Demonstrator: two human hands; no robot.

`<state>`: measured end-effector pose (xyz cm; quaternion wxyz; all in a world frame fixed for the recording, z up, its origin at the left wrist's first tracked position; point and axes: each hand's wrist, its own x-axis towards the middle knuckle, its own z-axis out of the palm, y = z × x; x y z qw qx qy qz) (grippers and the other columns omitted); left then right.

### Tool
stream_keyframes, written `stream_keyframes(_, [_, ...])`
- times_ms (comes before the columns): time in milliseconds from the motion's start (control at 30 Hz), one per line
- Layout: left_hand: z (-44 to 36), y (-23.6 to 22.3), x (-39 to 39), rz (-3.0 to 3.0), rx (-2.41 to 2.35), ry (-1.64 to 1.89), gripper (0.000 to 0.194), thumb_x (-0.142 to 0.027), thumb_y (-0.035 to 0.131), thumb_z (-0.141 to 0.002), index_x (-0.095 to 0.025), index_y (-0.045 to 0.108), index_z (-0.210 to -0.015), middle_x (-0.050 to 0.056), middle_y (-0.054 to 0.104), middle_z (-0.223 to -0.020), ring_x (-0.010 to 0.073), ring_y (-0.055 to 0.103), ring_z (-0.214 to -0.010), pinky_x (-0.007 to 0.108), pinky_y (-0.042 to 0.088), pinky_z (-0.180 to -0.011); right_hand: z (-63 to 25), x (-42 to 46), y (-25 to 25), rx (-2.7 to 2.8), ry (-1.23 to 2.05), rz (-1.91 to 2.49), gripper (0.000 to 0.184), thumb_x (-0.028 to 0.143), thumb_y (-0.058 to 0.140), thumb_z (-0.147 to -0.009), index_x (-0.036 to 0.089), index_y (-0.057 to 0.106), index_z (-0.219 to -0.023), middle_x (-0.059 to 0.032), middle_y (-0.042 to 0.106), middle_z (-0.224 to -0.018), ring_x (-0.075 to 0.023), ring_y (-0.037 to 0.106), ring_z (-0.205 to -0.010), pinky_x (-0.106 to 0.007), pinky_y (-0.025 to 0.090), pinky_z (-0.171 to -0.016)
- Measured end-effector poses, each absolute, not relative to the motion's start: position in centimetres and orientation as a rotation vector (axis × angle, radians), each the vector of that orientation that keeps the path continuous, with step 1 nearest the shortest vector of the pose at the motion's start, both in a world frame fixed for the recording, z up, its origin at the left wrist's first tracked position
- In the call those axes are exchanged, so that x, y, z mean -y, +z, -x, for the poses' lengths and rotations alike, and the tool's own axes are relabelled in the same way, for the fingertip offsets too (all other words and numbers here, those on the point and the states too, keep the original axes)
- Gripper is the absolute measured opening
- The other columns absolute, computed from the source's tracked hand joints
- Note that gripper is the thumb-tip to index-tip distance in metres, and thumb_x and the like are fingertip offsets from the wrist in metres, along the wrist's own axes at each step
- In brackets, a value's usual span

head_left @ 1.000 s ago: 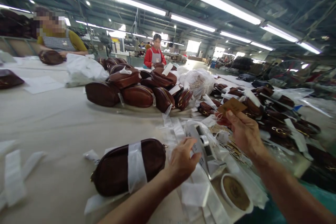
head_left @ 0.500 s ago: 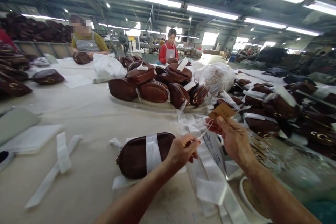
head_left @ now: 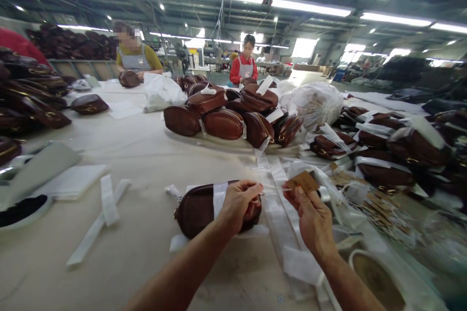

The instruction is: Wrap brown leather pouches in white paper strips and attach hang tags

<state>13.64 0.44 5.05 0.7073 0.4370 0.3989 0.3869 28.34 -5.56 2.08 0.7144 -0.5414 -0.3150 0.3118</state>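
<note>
Left hand [head_left: 235,206] nearly closed, thumb and fingers pinching a white string [head_left: 273,188]. Right hand [head_left: 315,221] pinched on one brown tag [head_left: 303,182]; the string stretches between my hands, which are apart. One dark brown bag [head_left: 195,216], white band [head_left: 219,195] around it, lies on the table [head_left: 146,170] behind my left hand, which hides its right part; can't tell if they touch. Beyond: pile [head_left: 223,125], four bags along its front. Two crossed strips [head_left: 108,200] lie left.
</note>
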Motion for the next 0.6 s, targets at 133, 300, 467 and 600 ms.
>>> stream_keyframes(133, [-11.3,5.8,-1.1,-1.102,-0.898,0.768,0.03,-0.041,0.067,-0.058,-0.013,0.055,-0.058,-0.004,0.047,-0.045,0.0034,0.037,-0.037,0.017,0.023,-0.039,-27.3,6.6,0.2,0.765,0.647,1.385,0.037,0.048,0.064,-0.076,0.021,0.067,-0.102,-0.0076,0.068,-0.103,-0.0234,0.065,-0.09,-0.044,0.053,-0.085])
stream_keyframes(300, [-9.2,7.1,-0.3,-1.495,-0.951,0.571,0.019,-0.033,0.058,-0.066,-0.016,0.054,-0.058,-0.005,0.046,-0.044,0.007,0.04,-0.039,0.019,0.026,-0.04,-25.0,7.7,1.7,1.115,0.249,1.54,0.05,0.047,0.057,-0.08,0.022,0.056,-0.123,-0.0122,0.053,-0.13,-0.0277,0.054,-0.114,-0.046,0.044,-0.097])
stream_keyframes(467, [-7.2,7.4,1.5,-1.805,-0.986,0.577,0.015,-0.023,0.048,-0.076,-0.017,0.055,-0.065,-0.002,0.052,-0.055,0.0095,0.045,-0.049,0.02,0.03,-0.047,-21.5,6.3,2.9,1.484,0.826,1.3,0.045,0.051,0.044,-0.087,0.022,0.063,-0.117,-0.0047,0.069,-0.082,-0.0203,0.066,-0.08,-0.029,0.054,-0.071])
stream_keyframes(600, [-4.6,6.1,2.9,-1.853,-1.262,0.616,0.014,-0.021,0.051,-0.076,-0.018,0.055,-0.063,0.0,0.053,-0.055,0.0119,0.047,-0.052,0.022,0.028,-0.047,-20.1,5.1,2.2,1.61,1.12,1.286,0.041,0.051,0.052,-0.084,0.02,0.069,-0.105,-0.0011,0.067,-0.068,-0.0142,0.06,-0.054,-0.022,0.05,-0.05])
